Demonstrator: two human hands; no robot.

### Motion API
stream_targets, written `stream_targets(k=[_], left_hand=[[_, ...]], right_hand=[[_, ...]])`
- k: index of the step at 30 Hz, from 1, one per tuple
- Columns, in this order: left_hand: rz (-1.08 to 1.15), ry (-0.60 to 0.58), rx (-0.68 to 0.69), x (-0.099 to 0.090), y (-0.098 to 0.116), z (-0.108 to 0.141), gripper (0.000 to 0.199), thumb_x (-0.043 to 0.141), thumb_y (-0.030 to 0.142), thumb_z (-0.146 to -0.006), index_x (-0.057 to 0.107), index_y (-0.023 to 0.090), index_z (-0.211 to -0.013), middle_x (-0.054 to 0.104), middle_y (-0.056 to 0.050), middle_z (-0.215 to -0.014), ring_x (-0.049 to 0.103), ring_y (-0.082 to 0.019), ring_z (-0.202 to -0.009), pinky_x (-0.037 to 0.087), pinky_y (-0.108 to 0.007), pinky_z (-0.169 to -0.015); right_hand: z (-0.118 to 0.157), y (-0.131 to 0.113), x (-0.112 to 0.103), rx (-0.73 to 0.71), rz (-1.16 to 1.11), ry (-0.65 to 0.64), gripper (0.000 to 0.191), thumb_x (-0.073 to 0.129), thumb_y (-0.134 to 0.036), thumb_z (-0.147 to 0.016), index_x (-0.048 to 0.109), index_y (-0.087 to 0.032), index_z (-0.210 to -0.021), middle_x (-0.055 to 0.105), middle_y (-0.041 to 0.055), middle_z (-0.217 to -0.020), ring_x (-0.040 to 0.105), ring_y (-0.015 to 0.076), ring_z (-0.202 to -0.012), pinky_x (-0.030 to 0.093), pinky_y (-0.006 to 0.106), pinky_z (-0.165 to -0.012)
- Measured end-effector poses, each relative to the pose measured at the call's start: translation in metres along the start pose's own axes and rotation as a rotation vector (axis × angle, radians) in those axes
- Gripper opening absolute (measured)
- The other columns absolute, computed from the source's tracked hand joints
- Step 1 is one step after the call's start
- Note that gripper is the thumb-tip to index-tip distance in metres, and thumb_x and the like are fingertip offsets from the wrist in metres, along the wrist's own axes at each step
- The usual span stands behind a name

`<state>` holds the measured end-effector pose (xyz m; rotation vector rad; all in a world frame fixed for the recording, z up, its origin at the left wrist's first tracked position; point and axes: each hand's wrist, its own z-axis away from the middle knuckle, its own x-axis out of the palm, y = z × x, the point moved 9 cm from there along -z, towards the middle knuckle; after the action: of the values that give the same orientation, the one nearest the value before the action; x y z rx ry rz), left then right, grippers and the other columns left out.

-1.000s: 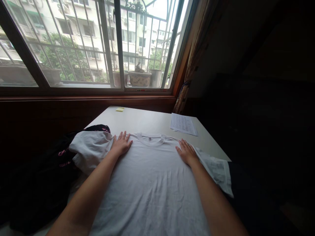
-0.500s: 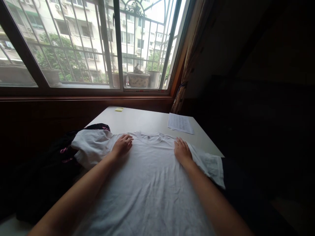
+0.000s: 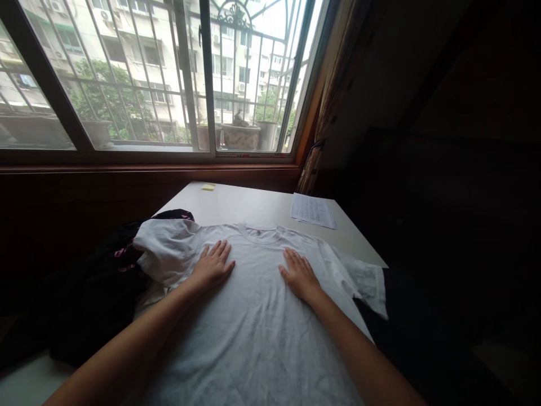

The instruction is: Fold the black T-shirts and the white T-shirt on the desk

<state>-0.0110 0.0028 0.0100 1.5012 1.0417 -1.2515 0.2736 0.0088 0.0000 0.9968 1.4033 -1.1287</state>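
Observation:
A white T-shirt (image 3: 257,304) lies spread over the table, its collar toward the window and its lower part running out of the frame below. My left hand (image 3: 213,264) rests flat on the chest at the left, fingers spread. On the right part of the chest, my right hand (image 3: 299,273) lies palm down with its fingers apart. Neither hand grips the cloth. Soft wrinkles run down the shirt between my forearms. The left sleeve lies bunched on dark clothing, and the right sleeve reaches past the table's right edge.
Behind the shirt, the white table (image 3: 245,204) bears a yellow sticky note (image 3: 208,186) and printed papers (image 3: 313,211). Black clothing with pink marks (image 3: 97,293) is heaped at the left. A barred window and a curtain (image 3: 311,163) stand beyond.
My right hand has moved left and slightly nearer on the shirt. My left hand has shifted slightly nearer, and its fingers have spread. The view has moved a little.

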Motion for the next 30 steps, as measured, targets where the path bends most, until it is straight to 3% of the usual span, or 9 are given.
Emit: stream_targets(k=[21,30], left_hand=[[-0.008,-0.035,-0.023,0.008,-0.022,-0.065,0.067,0.028,0.057,-0.101,0.03,0.021,-0.158,0.021,-0.007,-0.168,0.015,-0.028,-0.155,0.011,-0.053,-0.123],[-0.013,-0.026,-0.041,0.005,-0.023,-0.068,0.068,0.026,0.057,-0.101,0.029,0.02,-0.158,0.018,-0.008,-0.168,0.013,-0.027,-0.155,0.012,-0.053,-0.123]], right_hand=[[-0.062,0.025,-0.004,0.064,-0.029,0.027,0.067,0.025,-0.054,-0.101,0.028,-0.019,-0.158,0.023,0.0048,-0.167,0.017,0.0196,-0.153,0.009,0.042,-0.125],[-0.061,0.026,-0.006,0.087,-0.021,0.046,0.067,0.024,-0.055,-0.102,0.028,-0.019,-0.158,0.024,0.0042,-0.167,0.018,0.0193,-0.152,0.01,0.041,-0.125]])
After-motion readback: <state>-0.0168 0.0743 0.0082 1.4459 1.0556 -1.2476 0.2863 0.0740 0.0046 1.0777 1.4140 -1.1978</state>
